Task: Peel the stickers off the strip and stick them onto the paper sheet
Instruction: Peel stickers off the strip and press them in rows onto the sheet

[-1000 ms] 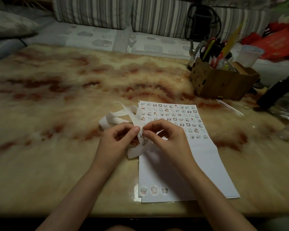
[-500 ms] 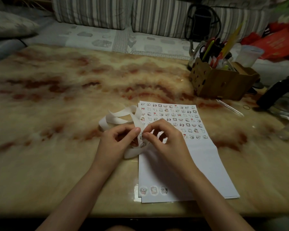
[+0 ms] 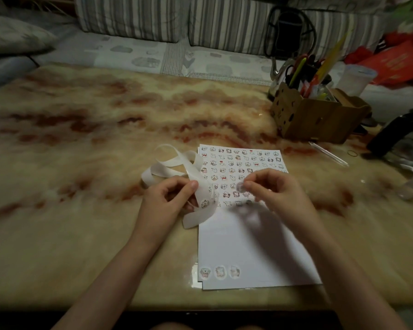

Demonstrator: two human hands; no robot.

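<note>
A white paper sheet (image 3: 248, 246) lies on the marble table, its far half filled with several rows of small cartoon stickers; three more sit at its near left corner. My left hand (image 3: 169, 198) pinches a curling white sticker strip (image 3: 177, 166) at the sheet's left edge, with one sticker showing on the strip below my thumb. My right hand (image 3: 274, 191) hovers over the sheet's sticker rows and holds a small round sticker (image 3: 240, 186) between thumb and forefinger, apart from the strip.
A brown cardboard box (image 3: 315, 120) with pens and scissors stands at the back right. A clear pen (image 3: 329, 153) and a rubber band (image 3: 352, 153) lie beside it. Dark and silver objects (image 3: 401, 139) crowd the right edge. A striped sofa runs behind the table.
My right hand has pulled away from the strip to the right, carrying a peeled sticker over the sheet. My left hand keeps its hold on the strip.
</note>
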